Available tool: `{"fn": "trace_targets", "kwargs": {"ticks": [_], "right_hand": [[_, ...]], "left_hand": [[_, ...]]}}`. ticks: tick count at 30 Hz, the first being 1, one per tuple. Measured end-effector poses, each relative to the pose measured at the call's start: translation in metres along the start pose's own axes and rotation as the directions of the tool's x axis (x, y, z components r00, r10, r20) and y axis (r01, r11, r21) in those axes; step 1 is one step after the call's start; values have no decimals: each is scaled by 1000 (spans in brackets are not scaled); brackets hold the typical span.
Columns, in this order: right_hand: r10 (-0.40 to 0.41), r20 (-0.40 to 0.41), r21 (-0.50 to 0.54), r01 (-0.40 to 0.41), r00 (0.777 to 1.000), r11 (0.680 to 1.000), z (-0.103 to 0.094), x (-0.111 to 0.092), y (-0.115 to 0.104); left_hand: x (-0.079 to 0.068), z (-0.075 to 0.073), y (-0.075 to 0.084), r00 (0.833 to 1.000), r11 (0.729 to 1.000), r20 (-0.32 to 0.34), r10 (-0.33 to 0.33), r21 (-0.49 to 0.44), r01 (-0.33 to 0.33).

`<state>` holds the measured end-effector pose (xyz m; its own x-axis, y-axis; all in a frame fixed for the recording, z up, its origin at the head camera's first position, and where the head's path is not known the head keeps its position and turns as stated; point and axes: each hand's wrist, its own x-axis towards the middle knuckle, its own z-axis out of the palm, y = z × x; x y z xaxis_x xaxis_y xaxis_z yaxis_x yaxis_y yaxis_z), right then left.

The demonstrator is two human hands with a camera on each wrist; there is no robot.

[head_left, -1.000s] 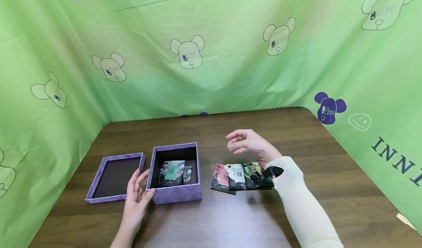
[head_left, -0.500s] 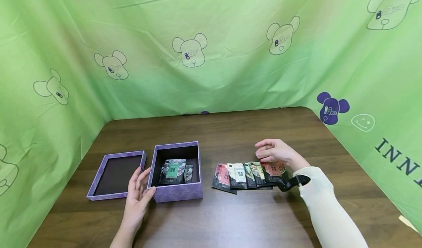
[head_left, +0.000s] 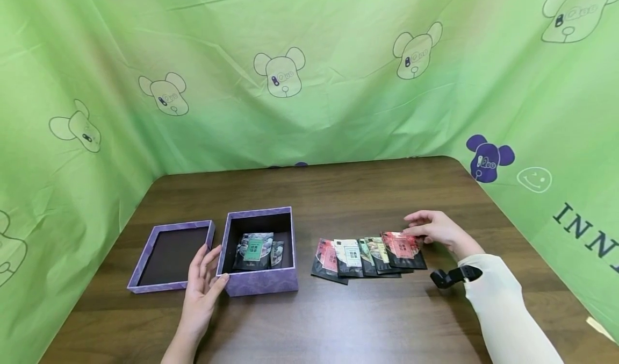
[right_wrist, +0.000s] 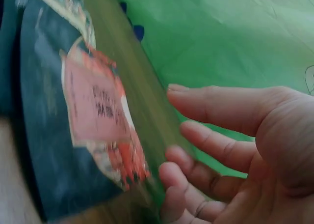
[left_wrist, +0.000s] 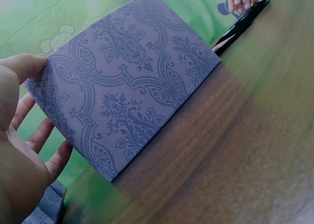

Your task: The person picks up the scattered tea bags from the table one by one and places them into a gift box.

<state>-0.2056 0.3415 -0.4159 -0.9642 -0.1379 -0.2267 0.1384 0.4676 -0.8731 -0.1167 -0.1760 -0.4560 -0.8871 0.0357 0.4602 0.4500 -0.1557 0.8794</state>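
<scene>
A purple patterned open box (head_left: 261,282) stands on the table, a green-labelled sachet (head_left: 253,249) and a partly hidden smaller-looking one (head_left: 277,254) inside. At its near left corner is my left hand (head_left: 199,294); the thumb touches the corner and the relaxed fingers lie along the left side, as the left wrist view also shows. To the right, overlapping sachets form a row, from a pink-labelled sachet (head_left: 329,261) to a red sachet (head_left: 403,251). Beside that red sachet's upper right corner hovers my right hand (head_left: 437,229), fingers loosely bent, with nothing held in the right wrist view.
The box's shallow lid (head_left: 169,256) lies inside-up to its left, close to my left hand. A green printed curtain (head_left: 309,127) hangs behind and beside the wooden table (head_left: 338,326). A white strip (head_left: 601,329) is at the right table edge.
My right hand has moved right along the row of sachets and slightly lower, uncovering the red sachet at the right end. My left hand stays at the box corner.
</scene>
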Motion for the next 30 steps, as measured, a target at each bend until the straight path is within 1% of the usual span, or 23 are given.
{"fn": "trace_targets", "kwargs": {"ticks": [5,9,12,16,18,22,25,30], "right_hand": [[26,11,-87,-25,1000,996,1,-1,3],[7,16,-181,-4,1000,983,6,-2,1],[-29,46,-228,39,998,973,7,-3,2],[-75,77,-237,91,994,967,8,-3,3],[-81,74,-240,97,994,966,8,-4,3],[-87,62,-277,101,994,956,8,-4,1],[-73,56,-280,86,996,956,7,-4,-1],[-55,59,-221,67,997,973,3,-3,-2]], "left_hand": [[-1,-2,0,1000,1000,-8,-4,5,4],[-2,-2,0,1000,1000,-4,2,3,-2],[-2,-2,0,1000,1000,-2,0,0,0],[-2,-2,0,1000,1000,-6,-15,9,15],[-2,-1,1,1000,999,-12,-27,18,27],[0,-1,1,999,998,-18,-48,35,49],[0,0,2,998,998,-16,-56,41,57],[0,-1,1,998,997,-16,-57,42,58]]}}
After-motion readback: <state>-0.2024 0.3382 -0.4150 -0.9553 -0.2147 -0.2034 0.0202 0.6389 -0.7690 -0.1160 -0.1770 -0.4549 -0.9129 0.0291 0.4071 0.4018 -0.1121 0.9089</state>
